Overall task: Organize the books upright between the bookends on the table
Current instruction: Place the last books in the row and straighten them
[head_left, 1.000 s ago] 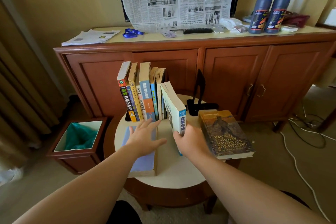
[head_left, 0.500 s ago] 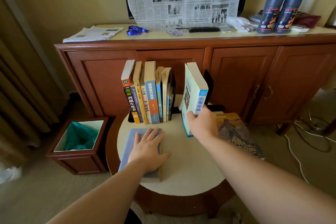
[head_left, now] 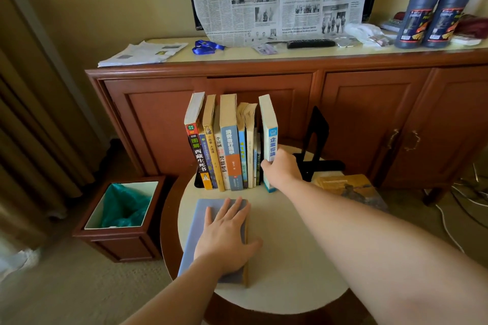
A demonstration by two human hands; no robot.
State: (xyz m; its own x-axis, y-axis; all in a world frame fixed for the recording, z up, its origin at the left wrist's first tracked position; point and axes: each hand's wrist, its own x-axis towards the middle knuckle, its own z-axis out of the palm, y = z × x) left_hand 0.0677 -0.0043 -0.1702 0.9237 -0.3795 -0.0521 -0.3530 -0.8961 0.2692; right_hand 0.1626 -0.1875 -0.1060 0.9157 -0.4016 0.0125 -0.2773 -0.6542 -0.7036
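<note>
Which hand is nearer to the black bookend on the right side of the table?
The right hand. It grips the white-and-blue book just left of the black bookend. The left hand lies flat on the grey-blue book, much farther toward the person.

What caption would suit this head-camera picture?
Right hand stands a white book upright beside the row, while left hand rests on a flat blue book.
</note>
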